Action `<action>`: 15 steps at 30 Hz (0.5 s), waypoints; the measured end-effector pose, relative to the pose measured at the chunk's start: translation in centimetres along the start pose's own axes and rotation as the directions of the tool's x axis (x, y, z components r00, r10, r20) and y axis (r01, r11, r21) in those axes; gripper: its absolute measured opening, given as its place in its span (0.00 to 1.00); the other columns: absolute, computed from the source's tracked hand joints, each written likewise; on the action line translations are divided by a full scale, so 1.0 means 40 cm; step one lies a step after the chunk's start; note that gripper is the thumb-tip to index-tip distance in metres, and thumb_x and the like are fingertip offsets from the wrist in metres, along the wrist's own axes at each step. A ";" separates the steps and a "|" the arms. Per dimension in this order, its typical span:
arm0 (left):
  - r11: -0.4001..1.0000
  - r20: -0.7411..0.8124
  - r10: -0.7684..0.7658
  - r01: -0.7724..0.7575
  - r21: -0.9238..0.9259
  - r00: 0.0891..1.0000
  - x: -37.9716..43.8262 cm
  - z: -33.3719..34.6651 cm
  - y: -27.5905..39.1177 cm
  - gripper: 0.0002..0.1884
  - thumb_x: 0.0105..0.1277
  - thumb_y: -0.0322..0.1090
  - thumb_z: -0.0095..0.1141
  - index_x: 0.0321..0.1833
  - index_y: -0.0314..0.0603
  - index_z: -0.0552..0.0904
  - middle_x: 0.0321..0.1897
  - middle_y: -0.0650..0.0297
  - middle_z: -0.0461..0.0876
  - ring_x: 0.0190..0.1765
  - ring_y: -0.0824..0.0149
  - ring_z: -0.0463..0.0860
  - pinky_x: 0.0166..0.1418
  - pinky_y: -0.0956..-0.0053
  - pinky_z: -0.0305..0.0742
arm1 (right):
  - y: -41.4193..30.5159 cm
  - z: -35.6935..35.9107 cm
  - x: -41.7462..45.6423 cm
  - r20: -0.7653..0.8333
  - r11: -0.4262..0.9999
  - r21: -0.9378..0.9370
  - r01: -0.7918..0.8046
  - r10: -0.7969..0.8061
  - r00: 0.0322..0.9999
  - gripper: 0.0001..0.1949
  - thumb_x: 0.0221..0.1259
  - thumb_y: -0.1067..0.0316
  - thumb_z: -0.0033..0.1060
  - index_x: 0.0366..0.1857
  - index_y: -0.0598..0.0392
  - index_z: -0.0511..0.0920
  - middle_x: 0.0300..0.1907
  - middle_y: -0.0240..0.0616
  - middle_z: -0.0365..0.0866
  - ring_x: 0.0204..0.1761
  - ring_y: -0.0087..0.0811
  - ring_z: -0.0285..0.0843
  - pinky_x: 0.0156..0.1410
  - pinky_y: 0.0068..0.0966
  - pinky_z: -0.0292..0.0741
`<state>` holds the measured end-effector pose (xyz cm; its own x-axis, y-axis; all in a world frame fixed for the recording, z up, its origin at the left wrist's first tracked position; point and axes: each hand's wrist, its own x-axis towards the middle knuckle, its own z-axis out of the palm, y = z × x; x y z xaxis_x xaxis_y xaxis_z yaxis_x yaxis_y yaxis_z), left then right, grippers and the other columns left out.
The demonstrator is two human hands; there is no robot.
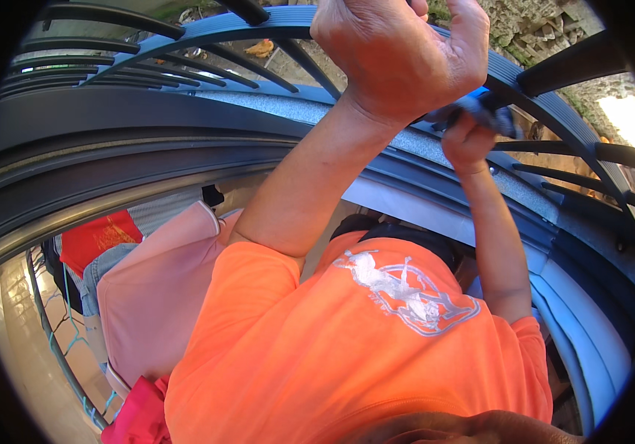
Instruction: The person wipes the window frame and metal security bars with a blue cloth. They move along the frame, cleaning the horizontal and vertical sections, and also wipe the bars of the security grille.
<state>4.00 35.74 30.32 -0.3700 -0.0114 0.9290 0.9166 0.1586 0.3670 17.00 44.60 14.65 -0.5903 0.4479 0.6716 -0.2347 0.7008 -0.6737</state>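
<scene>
My right hand [470, 141] grips a bunched dark blue cloth [475, 111]. The cloth lies against the lower part of a black metal window grille [550, 105], just above the speckled stone sill [428, 145]. Closer to the camera, my left hand [400, 61] is raised in front of the grille's flat ribbed crossbar [234, 25]. Its fingers bend away at the top edge of the picture, with the thumb apart from them. A small dark bit shows by those fingers, but whether they hold a bar is hidden.
Dark sliding-window tracks [145, 130] run between my body and the grille. Left of me, a pink garment [156, 294], a red cloth [101, 236] and denim [109, 263] hang near wire hangers [70, 327]. Light blue fabric [583, 338] hangs at right. Outside lies rubble [556, 28].
</scene>
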 end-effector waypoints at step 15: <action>0.995 0.010 -0.100 0.100 -0.022 0.995 -0.005 -0.008 0.010 0.26 0.59 0.33 0.74 0.55 0.32 0.74 0.23 0.69 0.70 0.20 0.71 0.72 0.26 0.75 0.68 | -0.074 0.055 -0.075 0.269 0.996 -0.081 0.026 -0.003 0.963 0.20 0.67 0.69 0.68 0.63 0.53 0.81 0.57 0.49 0.84 0.61 0.50 0.82 0.65 0.45 0.76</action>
<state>4.50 35.48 30.28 -0.4614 -0.0175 0.8870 0.8779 0.1353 0.4593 17.75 39.96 13.96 -0.7752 0.2799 0.5663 -0.1865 0.7551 -0.6286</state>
